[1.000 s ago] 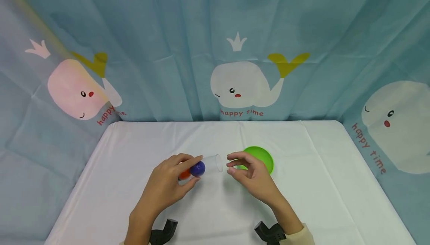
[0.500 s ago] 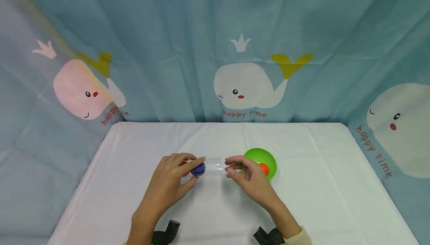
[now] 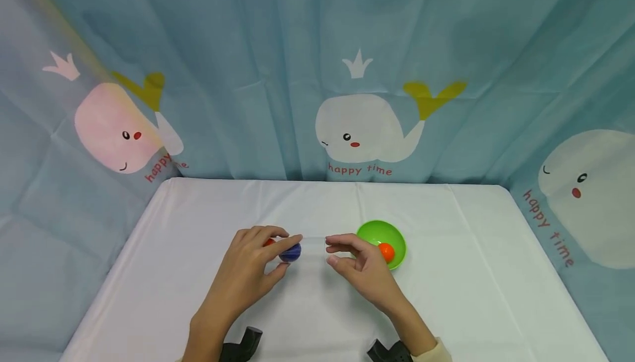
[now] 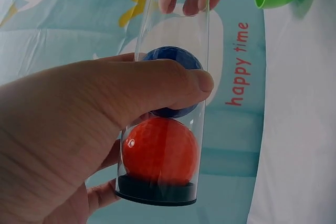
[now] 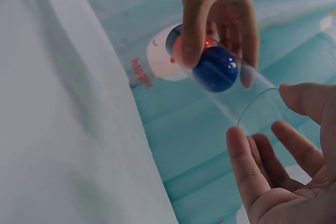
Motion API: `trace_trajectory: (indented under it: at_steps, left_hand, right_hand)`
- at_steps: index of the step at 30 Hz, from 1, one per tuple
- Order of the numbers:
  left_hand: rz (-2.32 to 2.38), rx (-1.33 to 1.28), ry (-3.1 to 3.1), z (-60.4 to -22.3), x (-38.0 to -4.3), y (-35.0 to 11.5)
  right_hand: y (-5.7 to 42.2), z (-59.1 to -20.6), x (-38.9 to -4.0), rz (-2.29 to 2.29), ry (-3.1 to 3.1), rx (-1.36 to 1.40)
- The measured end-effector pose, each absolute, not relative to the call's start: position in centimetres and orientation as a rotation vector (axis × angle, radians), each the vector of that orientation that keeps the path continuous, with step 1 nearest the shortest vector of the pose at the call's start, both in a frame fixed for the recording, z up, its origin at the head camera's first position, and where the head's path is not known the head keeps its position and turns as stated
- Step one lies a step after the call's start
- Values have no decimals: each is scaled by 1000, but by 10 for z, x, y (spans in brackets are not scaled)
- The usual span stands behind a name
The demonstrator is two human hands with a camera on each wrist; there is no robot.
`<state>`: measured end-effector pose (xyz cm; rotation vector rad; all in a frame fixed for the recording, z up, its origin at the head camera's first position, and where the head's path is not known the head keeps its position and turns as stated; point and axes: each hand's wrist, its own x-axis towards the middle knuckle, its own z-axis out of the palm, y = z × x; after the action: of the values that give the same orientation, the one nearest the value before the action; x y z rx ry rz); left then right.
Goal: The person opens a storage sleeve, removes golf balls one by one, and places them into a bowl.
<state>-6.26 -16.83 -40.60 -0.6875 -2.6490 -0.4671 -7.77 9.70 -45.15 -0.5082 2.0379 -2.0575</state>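
In the head view my left hand (image 3: 253,257) grips a clear tube (image 3: 313,246) lying sideways above the white table. Inside the tube, the left wrist view shows an orange golf ball (image 4: 160,150) at the black base (image 4: 156,190) and a blue golf ball (image 4: 173,56) touching it, partly covered by my thumb. My right hand (image 3: 364,265) holds the tube's open end, thumb and forefinger on opposite sides of the rim (image 5: 257,100) in the right wrist view. Behind this hand, a green bowl (image 3: 374,230) contains another orange ball (image 3: 386,251).
A white cloth covers the table (image 3: 471,285). At its back and sides hangs a blue curtain (image 3: 238,75) printed with whales. Each wrist wears a black camera mount (image 3: 243,344).
My right hand has moved left to the tube's open rim from a small gap away. The tube has turned slightly, and the orange ball in the bowl has come into view.
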Motion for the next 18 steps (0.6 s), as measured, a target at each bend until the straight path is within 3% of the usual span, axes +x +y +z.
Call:
trace_trajectory:
  at_steps: [18]
  left_hand:
    - [-434, -696, -2620, -403, -60, -166]
  right_hand:
    - [90, -453, -75, -2108, 1999, -479]
